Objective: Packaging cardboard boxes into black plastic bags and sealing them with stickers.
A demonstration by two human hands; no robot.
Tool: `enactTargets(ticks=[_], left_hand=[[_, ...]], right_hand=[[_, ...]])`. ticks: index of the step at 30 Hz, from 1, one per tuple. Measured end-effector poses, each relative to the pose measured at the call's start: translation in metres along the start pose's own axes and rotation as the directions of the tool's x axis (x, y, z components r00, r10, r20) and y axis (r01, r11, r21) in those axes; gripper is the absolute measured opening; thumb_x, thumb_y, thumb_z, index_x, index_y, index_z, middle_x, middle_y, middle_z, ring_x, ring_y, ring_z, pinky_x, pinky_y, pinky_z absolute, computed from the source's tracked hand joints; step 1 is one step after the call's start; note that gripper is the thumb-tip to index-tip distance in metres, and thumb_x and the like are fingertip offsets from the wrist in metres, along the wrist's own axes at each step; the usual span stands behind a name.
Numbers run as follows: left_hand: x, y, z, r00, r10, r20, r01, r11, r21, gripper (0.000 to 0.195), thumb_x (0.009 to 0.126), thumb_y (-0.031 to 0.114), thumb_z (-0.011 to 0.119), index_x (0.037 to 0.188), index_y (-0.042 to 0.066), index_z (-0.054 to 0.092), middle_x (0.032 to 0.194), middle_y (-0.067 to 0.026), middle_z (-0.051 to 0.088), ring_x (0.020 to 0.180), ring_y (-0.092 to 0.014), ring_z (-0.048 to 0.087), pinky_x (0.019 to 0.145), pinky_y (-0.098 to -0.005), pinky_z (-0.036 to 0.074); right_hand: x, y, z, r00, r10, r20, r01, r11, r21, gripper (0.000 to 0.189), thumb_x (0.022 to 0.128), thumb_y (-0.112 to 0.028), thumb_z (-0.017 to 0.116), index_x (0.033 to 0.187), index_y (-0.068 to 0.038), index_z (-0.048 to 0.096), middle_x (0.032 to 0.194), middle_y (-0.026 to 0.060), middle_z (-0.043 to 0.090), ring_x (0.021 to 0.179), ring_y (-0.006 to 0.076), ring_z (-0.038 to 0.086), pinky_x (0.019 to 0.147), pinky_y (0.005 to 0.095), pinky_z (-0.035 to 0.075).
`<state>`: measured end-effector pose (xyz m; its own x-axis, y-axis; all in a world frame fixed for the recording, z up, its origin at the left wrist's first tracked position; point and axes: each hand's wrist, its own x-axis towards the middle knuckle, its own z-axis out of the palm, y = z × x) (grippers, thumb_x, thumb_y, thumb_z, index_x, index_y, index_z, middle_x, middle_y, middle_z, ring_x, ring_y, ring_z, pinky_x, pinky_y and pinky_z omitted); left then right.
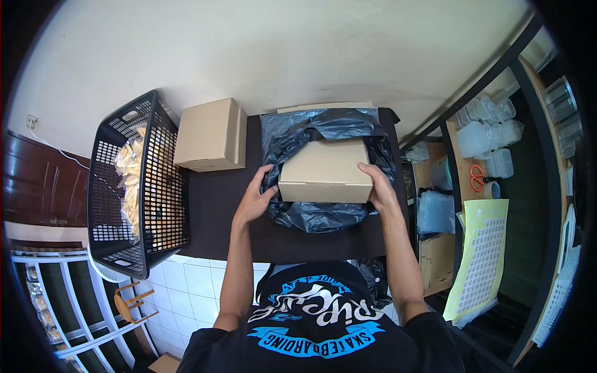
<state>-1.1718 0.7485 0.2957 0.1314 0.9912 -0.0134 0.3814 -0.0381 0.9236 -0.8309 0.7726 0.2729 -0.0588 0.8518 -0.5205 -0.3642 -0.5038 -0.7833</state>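
Observation:
A closed cardboard box (326, 163) sits in the mouth of a black plastic bag (317, 219), whose crumpled edges lie around it on the dark tabletop (214, 224). With the thumb on the box's top near its right edge, my right hand (380, 186) grips the right side; its fingers are partly hidden. At the left, my left hand (257, 193) is at the bag's rim, fingers around the plastic and thumb close to the box's left front corner. More cardboard boxes (207, 135) stand at the back left of the table.
A black plastic basket (145, 186) with bagged snacks (133, 182) stands on the left. The wall closes off the back. On the right, a shelf rack (450, 163) holds clear plastic containers (475, 137), orange-handled scissors (476, 178), a tape roll (491, 190) and a yellow label sheet (482, 261).

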Motion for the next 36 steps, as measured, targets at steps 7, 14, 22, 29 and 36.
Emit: enactTargets(ticks=[7,14,22,29,36], left_hand=[[0.003,0.008,-0.003,0.999,-0.035,-0.037,0.032,0.995,-0.094,0.059,0.085,-0.003,0.061,0.142,0.007,0.048,0.136,-0.0148,0.054,0.13,-0.025,0.05,0.113,-0.0343,0.035],[0.007,0.018,0.001,0.974,-0.108,-0.201,0.072,0.981,-0.178,0.055,0.083,-0.005,0.058,0.136,0.009,0.055,0.125,-0.0092,0.059,0.114,-0.018,0.056,0.101,-0.0286,0.043],[0.005,0.027,-0.003,0.967,-0.064,-0.247,0.065,0.998,-0.005,0.049,0.087,0.0,0.066,0.134,0.008,0.056,0.122,-0.0118,0.063,0.111,-0.019,0.06,0.098,-0.0313,0.046],[0.006,0.029,0.006,0.948,-0.11,-0.298,0.117,0.993,0.005,0.052,0.086,0.003,0.073,0.135,0.008,0.055,0.123,-0.0168,0.066,0.117,-0.027,0.062,0.102,-0.0368,0.047],[0.02,0.018,-0.015,0.936,-0.073,-0.344,0.046,0.995,-0.086,0.044,0.091,-0.009,0.059,0.133,0.004,0.062,0.123,-0.008,0.065,0.113,-0.016,0.06,0.1,-0.0274,0.046]], right_hand=[[0.032,0.033,0.005,0.994,-0.048,-0.095,0.04,0.995,-0.087,0.075,0.084,-0.044,0.079,0.137,0.0,0.049,0.122,0.0171,0.061,0.113,0.026,0.059,0.088,0.0401,0.051],[0.05,0.049,-0.021,0.996,-0.065,0.057,0.085,0.836,-0.543,0.072,0.101,-0.057,0.051,0.15,-0.005,0.045,0.143,0.0223,0.057,0.135,0.0332,0.052,0.111,0.0395,0.04],[0.011,-0.006,-0.024,0.938,-0.288,0.195,0.207,0.012,-0.978,0.034,0.088,-0.02,0.073,0.114,0.001,0.069,0.11,0.023,0.072,0.113,0.0424,0.064,0.093,0.0507,0.054],[-0.01,0.025,-0.037,0.856,-0.154,0.494,0.452,-0.243,-0.858,0.031,0.084,-0.019,0.076,0.108,0.001,0.072,0.107,0.0198,0.073,0.111,0.0456,0.061,0.093,0.0511,0.054],[-0.007,-0.008,-0.039,0.842,-0.058,0.536,0.51,-0.236,-0.827,0.01,0.078,-0.003,0.067,0.085,-0.002,0.074,0.105,0.0165,0.069,0.107,0.0402,0.058,0.089,0.0449,0.054]])
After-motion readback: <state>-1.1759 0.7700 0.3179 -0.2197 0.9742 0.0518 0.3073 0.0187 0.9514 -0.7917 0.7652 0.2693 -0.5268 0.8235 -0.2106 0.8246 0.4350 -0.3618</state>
